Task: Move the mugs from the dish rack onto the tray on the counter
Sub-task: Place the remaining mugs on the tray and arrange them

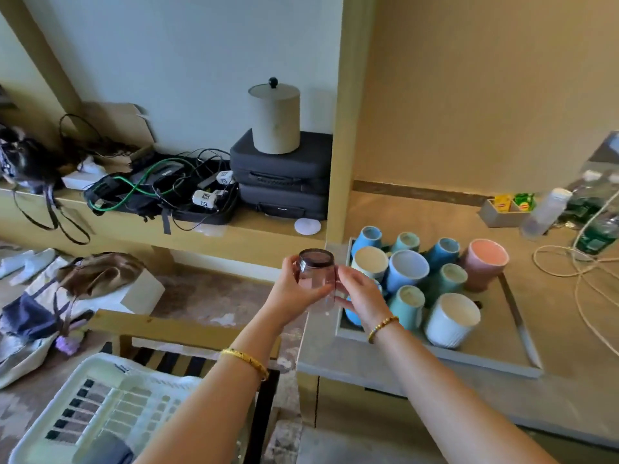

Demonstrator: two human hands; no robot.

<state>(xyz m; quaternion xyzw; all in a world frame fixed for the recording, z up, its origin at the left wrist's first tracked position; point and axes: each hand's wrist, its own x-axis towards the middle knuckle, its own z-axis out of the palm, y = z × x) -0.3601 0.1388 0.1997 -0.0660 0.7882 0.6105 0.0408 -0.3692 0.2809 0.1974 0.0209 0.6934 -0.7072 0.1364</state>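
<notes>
Nearest the camera, at the lower left, a white plastic dish rack [100, 406] sits on a wooden stand with dark slats; its slotted floor shows bare, with something dark grey at its near edge. Both forearms reach up and away from it, each with a gold bracelet at the wrist.

Further out, the two hands meet around a pinkish, see-through glass tumbler [316, 279], held in the air just off the left edge of the worktop [552, 329], tilted so one dark-rimmed end faces the camera. The left hand [294, 289] wraps it from the left, fingers [290, 262] curled round its side. The right hand [360, 293] holds it from the right, fingers curled against the glass and lower end.

Just beyond and to the right, a shallow grey tray [495, 360] lies on the worktop. Mugs stand packed together in its left half, apparently mouth up: a white ribbed mug [452, 321] nearest, a teal mug [407, 304] beside it, a light blue mug [407, 271] behind, a pink mug [485, 264] to the right, and more blue, teal and cream ones in the back rows. The tumbler is near the tray's left rim but not over it.

Farther right are cream cord loops, a clear bottle [544, 212] and a small box of tea sachets [505, 209]. Farthest left, a shelf carries tangled cables, two stacked dark cases [284, 182] and a lidded beige canister [275, 120].
</notes>
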